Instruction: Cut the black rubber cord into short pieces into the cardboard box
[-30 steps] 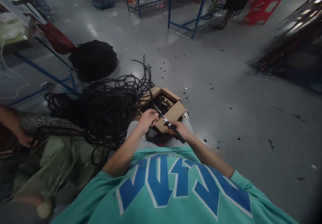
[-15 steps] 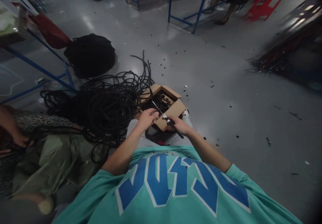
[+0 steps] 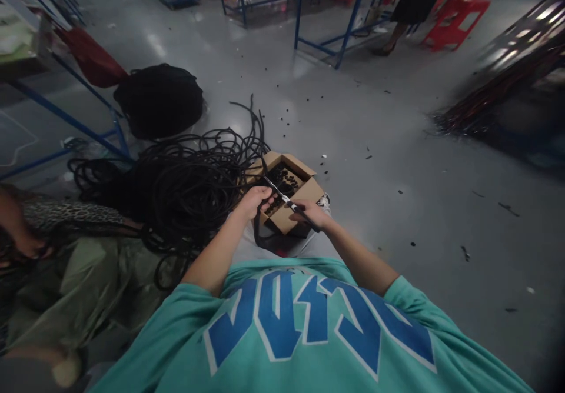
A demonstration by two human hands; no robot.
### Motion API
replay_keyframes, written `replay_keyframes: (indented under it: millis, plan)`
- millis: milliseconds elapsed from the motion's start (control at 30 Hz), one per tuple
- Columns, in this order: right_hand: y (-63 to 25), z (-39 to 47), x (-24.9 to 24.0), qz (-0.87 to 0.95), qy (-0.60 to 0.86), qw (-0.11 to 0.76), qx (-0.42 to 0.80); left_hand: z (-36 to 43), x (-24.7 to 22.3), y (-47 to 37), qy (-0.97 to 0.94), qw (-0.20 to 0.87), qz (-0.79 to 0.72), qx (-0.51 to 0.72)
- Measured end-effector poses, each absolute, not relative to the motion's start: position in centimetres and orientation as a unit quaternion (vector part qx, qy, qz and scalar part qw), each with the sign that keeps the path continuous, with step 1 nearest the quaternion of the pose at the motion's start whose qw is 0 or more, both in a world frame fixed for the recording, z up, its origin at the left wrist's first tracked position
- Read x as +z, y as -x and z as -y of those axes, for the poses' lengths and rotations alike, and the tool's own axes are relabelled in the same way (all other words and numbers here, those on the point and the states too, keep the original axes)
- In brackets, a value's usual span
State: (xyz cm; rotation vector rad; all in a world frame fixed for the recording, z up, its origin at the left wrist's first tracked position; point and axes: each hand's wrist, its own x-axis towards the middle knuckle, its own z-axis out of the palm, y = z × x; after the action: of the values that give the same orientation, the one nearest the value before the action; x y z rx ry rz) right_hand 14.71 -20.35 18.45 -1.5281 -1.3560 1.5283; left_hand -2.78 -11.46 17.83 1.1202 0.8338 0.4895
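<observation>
Centrally, two bare hands are working just above the near side of an open cardboard box (image 3: 309,190), which is standing between the person's legs. The right hand (image 3: 311,212) is gripping the dark handles of a pair of scissors (image 3: 283,197), its fingers wrapped around them; whether the blades are parting or meeting cannot be told at this size. The left hand (image 3: 256,200) is pinching, thumb and fingertips together, a black strip (image 3: 257,231) that is hanging in a curve below it toward the lap; the pinched end itself is too small to make out. The governing relation is as follows: the scissors' long axis is slanting from the right palm forward and leftward, so that the blades are passing just beside the left fingertips, on their far side. The left hand is lying nearer the points, the right nearer the handles. Loose black cord (image 3: 185,187) is heaping to the left of the box. As for writing, large blue letters (image 3: 280,316) edged in white are spanning the turquoise shirt (image 3: 247,375), appearing inverted and not reading with certainty; no brand or label is showing legibly elsewhere.
</observation>
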Motion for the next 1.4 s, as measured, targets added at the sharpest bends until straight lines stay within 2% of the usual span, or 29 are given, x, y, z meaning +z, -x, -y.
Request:
replay_keyframes:
  millis: [100,300,367,567,733,933,1067,1300,1400]
  plan:
    - [-14.5,19.7,18.5,0.491,0.593,0.29,0.568,11.1,17.1,2.4,-0.557,0.677,-0.416,0.24]
    - [-14.2,18.7,18.0,0.502,0.596,0.301,0.55,10.8,16.6,1.8,-0.66,0.455,-0.504,0.322]
    - [-14.3,18.5,17.8,0.507,0.591,0.301,0.551,10.5,16.6,1.9,-0.682,0.426,-0.503,0.315]
    - [-14.6,17.5,17.5,0.557,0.579,0.306,0.511,10.1,16.1,2.2,-0.636,0.532,-0.492,0.267]
    - [-14.6,17.1,17.4,0.53,0.574,0.291,0.552,10.1,16.2,2.2,-0.534,0.652,-0.466,0.268]
    - [-14.6,16.9,16.8,0.471,0.578,0.304,0.593,9.4,16.0,2.0,-0.47,0.723,-0.435,0.259]
    - [-14.4,16.7,16.4,0.46,0.59,0.315,0.584,9.1,15.4,1.5,-0.474,0.723,-0.426,0.267]
    - [-14.6,15.7,15.1,0.463,0.596,0.325,0.57,8.5,14.5,0.9,-0.53,0.628,-0.455,0.342]
    - [-14.5,15.2,14.7,0.463,0.592,0.328,0.571,8.2,14.3,0.8,-0.524,0.619,-0.468,0.352]
